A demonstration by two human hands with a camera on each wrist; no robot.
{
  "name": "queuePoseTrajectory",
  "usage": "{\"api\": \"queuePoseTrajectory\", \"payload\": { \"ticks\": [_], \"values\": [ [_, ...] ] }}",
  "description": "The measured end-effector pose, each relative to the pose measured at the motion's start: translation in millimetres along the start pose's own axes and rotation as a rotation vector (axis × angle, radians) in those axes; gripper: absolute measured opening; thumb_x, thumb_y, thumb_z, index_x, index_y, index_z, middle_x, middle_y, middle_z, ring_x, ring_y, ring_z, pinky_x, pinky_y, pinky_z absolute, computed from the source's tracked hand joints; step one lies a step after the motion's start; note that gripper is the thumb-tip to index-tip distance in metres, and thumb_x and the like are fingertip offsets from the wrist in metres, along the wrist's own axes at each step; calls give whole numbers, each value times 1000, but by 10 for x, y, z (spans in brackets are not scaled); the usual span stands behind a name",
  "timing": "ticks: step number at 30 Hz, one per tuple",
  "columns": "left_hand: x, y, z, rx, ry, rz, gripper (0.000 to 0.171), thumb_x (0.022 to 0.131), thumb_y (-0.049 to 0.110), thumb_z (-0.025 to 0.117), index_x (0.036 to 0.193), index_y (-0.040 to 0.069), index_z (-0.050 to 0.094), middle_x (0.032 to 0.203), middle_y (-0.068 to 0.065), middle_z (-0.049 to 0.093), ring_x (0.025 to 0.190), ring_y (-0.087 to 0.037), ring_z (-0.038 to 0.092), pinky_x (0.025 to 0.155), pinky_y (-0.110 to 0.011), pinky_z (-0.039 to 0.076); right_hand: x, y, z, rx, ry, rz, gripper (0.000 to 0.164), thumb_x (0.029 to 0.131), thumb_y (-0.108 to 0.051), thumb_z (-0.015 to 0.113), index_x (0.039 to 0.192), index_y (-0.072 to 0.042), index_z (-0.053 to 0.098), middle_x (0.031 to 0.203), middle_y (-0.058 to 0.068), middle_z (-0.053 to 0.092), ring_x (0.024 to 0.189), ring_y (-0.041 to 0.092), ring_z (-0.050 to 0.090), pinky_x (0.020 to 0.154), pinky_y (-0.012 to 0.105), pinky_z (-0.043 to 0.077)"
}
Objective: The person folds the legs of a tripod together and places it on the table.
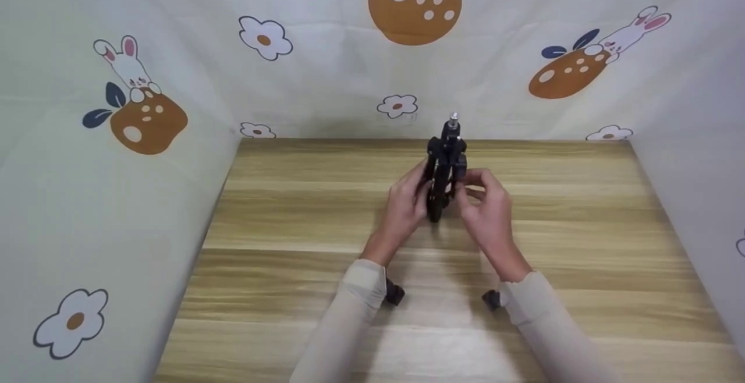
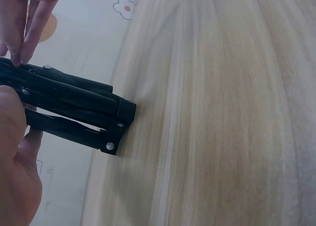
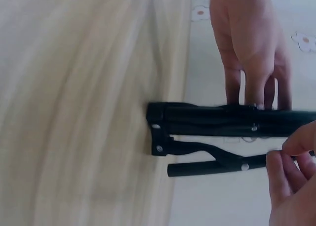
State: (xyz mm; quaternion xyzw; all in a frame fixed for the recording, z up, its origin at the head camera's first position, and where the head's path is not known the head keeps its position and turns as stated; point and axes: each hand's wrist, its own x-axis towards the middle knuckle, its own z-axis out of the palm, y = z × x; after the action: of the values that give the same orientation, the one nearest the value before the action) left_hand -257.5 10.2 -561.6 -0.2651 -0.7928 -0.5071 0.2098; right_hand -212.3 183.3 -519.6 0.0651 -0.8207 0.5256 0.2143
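Left grip (image 1: 404,199) grasps the black folding stand (image 1: 446,159), right grip (image 1: 489,205) pinches its outer rod (image 3: 197,168); slackening the left could let the stand twist between them

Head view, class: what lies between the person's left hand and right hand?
The black folding stand lies between the left hand and the right hand, as the head view shows.
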Motion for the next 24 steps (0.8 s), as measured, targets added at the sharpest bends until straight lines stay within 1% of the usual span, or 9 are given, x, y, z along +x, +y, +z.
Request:
{"api": "queuePoseTrajectory", "payload": {
  "ticks": [1, 3, 6, 10, 12, 15, 17, 19, 24],
  "values": [
    [3, 2, 3, 4, 0, 6, 52, 105, -5, 61, 156, 6, 56, 145, -19, 70, 131, -29, 71, 115, -27, 58, 39, 12, -12, -3, 10, -3, 21, 99, 0, 73, 119, 2, 70, 116, 15, 76, 112, 27, 74, 95, 35, 69],
    [4, 3, 8, 18, 1, 14, 50, 106, -3, 61, 155, 5, 57, 143, -19, 70, 131, -28, 71, 115, -28, 58, 115, 46, -39, 5, -4, -8, 28, 98, 1, 75, 125, 2, 68, 121, 16, 74, 118, 27, 72, 101, 36, 67],
    [0, -8, 14, 39, 9, 23, 48, 106, -3, 62, 154, 4, 58, 141, -18, 72, 130, -28, 71, 116, -30, 58, 212, 102, -73, 55, -82, -4, 33, 99, 3, 74, 132, 1, 68, 128, 17, 74, 124, 27, 70, 109, 34, 63],
    [-7, -18, 18, 29, 4, 14, 50, 106, -4, 61, 155, 4, 57, 142, -19, 71, 130, -29, 71, 116, -30, 58, 290, 162, -109, 117, -146, 14, 29, 100, 4, 72, 129, -1, 73, 124, 16, 76, 121, 25, 72, 106, 29, 64],
    [-12, -15, 14, 18, -5, -6, 52, 106, -5, 61, 156, 5, 56, 145, -19, 69, 132, -29, 70, 117, -28, 57, 308, 190, -118, 126, -157, 15, 29, 100, 5, 72, 128, -1, 75, 123, 16, 78, 119, 23, 73, 104, 27, 65],
    [-21, -8, -1, 4, -22, -46, 54, 106, -4, 59, 158, 8, 54, 149, -18, 67, 134, -27, 69, 118, -25, 55, 317, 225, -118, 125, -172, 8, 31, 99, 7, 72, 129, 0, 75, 124, 16, 78, 118, 13, 72, 104, 28, 65],
    [-29, -14, -8, -2, -22, -60, 53, 107, -3, 60, 159, 9, 54, 149, -17, 67, 133, -27, 70, 116, -23, 55, 315, 238, -115, 119, -179, 7, 31, 100, 7, 71, 130, 1, 75, 124, 16, 78, 117, 11, 72, 104, 29, 65],
    [-34, -24, -13, -29, -16, -62, 52, 107, -2, 61, 157, 8, 56, 146, -19, 68, 131, -28, 71, 113, -23, 57, 312, 243, -114, 116, -181, 8, 30, 100, 7, 70, 129, 1, 75, 124, 16, 78, 117, 11, 72, 105, 31, 65],
    [-35, -32, -28, -145, -6, -65, 49, 105, -5, 63, 154, 3, 58, 145, -23, 68, 130, -31, 72, 108, -23, 60, 313, 242, -110, 113, -180, 11, 28, 101, 6, 69, 128, 1, 75, 124, 16, 78, 119, 23, 73, 105, 31, 65]
  ]
}}
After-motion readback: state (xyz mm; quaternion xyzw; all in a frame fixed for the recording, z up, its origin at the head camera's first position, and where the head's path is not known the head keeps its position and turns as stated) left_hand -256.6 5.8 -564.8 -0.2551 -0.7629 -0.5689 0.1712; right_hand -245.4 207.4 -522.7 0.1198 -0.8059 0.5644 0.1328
